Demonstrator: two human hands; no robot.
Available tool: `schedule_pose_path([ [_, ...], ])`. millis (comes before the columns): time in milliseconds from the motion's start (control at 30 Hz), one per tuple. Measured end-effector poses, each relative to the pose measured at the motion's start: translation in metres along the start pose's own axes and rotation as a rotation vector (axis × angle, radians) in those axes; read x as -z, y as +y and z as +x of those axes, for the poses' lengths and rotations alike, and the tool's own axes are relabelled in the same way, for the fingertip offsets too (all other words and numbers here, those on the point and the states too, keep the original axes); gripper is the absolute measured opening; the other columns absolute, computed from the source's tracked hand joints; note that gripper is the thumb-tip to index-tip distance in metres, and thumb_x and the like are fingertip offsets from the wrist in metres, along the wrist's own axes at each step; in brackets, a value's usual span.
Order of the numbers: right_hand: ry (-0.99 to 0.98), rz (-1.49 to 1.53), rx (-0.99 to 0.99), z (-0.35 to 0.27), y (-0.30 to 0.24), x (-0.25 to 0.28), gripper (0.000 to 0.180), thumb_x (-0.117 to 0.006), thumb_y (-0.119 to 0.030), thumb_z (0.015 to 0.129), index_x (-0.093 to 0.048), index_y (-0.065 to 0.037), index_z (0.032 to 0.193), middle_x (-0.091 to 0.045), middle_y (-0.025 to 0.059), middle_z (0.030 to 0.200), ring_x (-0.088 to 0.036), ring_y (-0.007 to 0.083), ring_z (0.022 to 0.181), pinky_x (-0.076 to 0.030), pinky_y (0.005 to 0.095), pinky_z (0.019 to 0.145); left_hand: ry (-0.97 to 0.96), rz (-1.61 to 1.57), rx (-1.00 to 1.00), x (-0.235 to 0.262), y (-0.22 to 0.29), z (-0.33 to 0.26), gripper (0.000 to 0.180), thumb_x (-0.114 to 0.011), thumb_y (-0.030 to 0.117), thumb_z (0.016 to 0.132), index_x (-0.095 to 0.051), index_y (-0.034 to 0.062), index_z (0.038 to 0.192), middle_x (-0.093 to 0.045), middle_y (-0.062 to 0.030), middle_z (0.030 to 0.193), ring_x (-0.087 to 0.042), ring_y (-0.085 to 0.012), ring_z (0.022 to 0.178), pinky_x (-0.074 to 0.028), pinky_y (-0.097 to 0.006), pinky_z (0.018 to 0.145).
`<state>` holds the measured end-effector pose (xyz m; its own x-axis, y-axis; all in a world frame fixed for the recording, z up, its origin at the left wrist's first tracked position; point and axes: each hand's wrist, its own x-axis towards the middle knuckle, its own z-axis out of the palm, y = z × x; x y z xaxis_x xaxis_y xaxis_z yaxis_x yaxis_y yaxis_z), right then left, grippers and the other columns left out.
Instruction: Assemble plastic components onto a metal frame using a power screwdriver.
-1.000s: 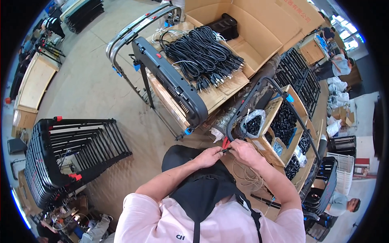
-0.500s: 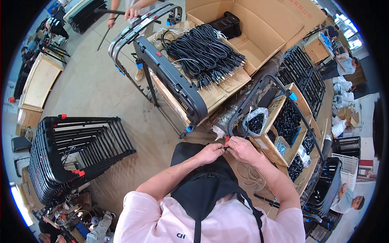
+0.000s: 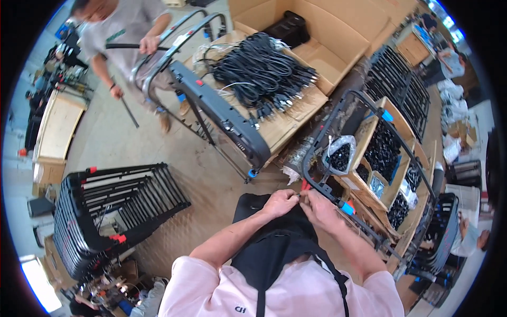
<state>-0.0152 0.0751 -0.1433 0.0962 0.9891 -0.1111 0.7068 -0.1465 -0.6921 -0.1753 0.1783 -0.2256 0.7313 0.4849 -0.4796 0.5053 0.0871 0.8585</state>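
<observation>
Above the black apron (image 3: 277,248) on my lap, my two hands meet. My left hand (image 3: 280,203) is closed in a pinch, with a small dark piece at its fingertips, too small to name. Right beside it, my right hand (image 3: 320,210), a little blurred, has its fingers drawn together at the same spot. Just beyond the right hand stands a black tubular frame (image 3: 328,127), with a red part (image 3: 306,185) low on its near corner. A blue clip (image 3: 347,207) sits on its lower bar, close to my right wrist.
A wooden box (image 3: 364,182) of small black parts stands at the right, with a clear bag (image 3: 340,153) at its edge. Ahead, black cables (image 3: 259,68) lie on cardboard beside a dark console (image 3: 227,113). Stacked black frames (image 3: 113,211) stand left; a co-worker (image 3: 129,47) holds black bars.
The view has shifted slightly, and the co-worker's upper body has come into it. My right hand has turned and come slightly away from the frame's red part; the blue clip now shows.
</observation>
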Motion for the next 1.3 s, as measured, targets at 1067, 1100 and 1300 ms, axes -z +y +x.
schedule_pose_path([
  [1067, 0.209, 0.334, -0.889, -0.088, -0.01, -0.092, 0.065, -0.057, -0.012, 0.088, -0.042, -0.003, 0.151, -0.067, 0.0237, 0.119, -0.066, 0.0372, 0.113, -0.051, 0.0444, 0.099, -0.264, -0.469, -0.02, -0.015, -0.025, 0.026, 0.029, -0.048, 0.025, 0.112, -0.065, 0.0021, 0.114, -0.068, -0.0028, 0.089, -0.064, -0.0106, 0.079, -0.055, -0.027, 0.075],
  [1100, 0.224, 0.317, -0.855, -0.091, -0.012, -0.091, 0.072, -0.057, -0.011, 0.087, -0.035, -0.003, 0.156, -0.065, 0.0251, 0.127, -0.063, 0.0392, 0.12, -0.049, 0.0452, 0.104, -0.267, -0.469, 0.007, -0.019, -0.022, 0.025, 0.03, -0.049, 0.025, 0.111, -0.066, 0.0004, 0.115, -0.07, -0.0048, 0.09, -0.066, -0.0125, 0.081, -0.055, -0.028, 0.077],
  [1300, 0.178, 0.192, -0.86, -0.08, -0.032, -0.078, 0.081, -0.056, -0.006, 0.084, -0.027, -0.003, 0.16, -0.048, 0.0291, 0.148, -0.051, 0.0445, 0.135, -0.043, 0.0477, 0.113, -0.273, -0.313, 0.029, -0.02, -0.004, 0.019, 0.03, -0.05, 0.026, 0.111, -0.065, 0.001, 0.121, -0.072, -0.0068, 0.1, -0.068, -0.015, 0.092, -0.056, -0.032, 0.085],
])
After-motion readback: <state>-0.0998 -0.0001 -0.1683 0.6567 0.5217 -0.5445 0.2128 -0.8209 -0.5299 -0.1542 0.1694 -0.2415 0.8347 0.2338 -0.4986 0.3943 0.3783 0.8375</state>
